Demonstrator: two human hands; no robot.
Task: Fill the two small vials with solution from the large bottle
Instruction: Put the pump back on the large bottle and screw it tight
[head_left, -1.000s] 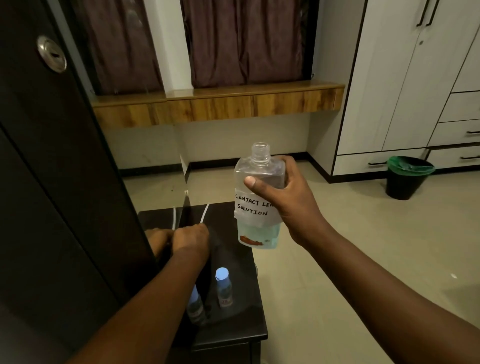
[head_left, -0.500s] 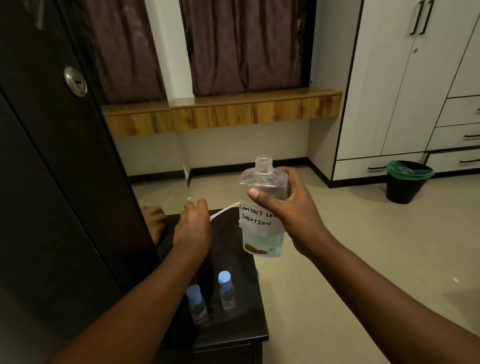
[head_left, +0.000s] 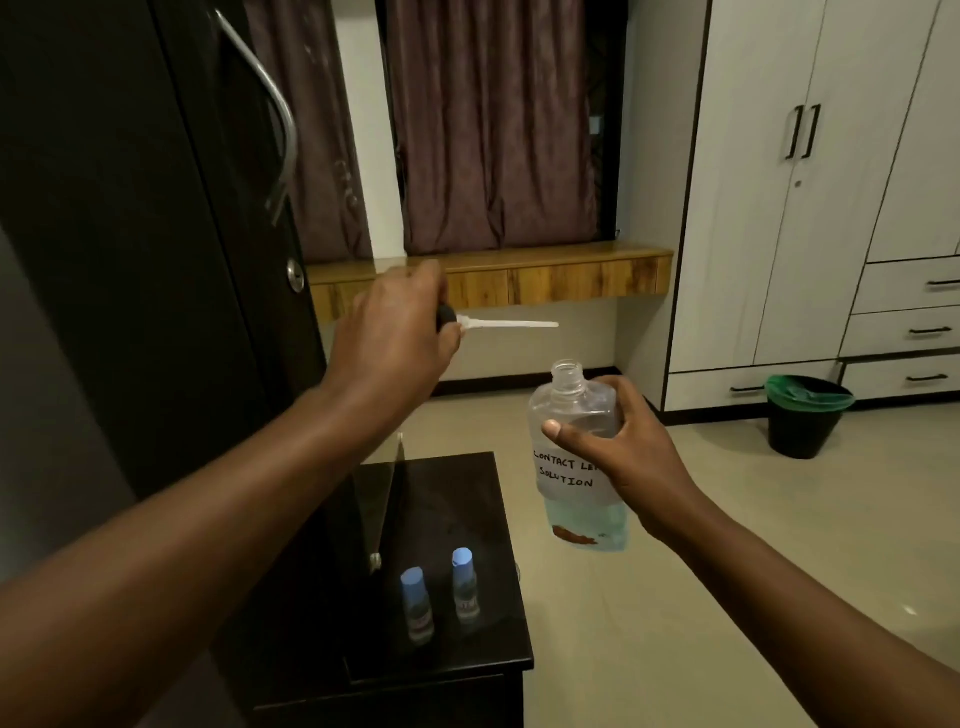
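Observation:
My right hand (head_left: 623, 462) grips a large clear bottle (head_left: 579, 457) with no cap, labelled "contact lens solution", upright and holding a little blue liquid at its bottom. It hangs off the right side of a small black table (head_left: 488, 639). My left hand (head_left: 395, 338) is raised above the table and holds a dropper (head_left: 498, 325) by its black bulb, its white tip pointing right, above and left of the bottle's mouth. Two small vials with blue caps stand upright on the table, the left vial (head_left: 415, 603) and the right vial (head_left: 465, 584) side by side.
A dark wardrobe door (head_left: 130, 260) with a metal handle stands close on the left. A glass pane (head_left: 387, 499) stands on edge on the table behind the vials. A black bin with a green liner (head_left: 808, 415) sits by white cupboards (head_left: 831, 208) at the right.
My left hand has lifted off the table with the dropper and now holds it high, tip pointing right. The bottle has stayed in my right hand, shifted slightly right.

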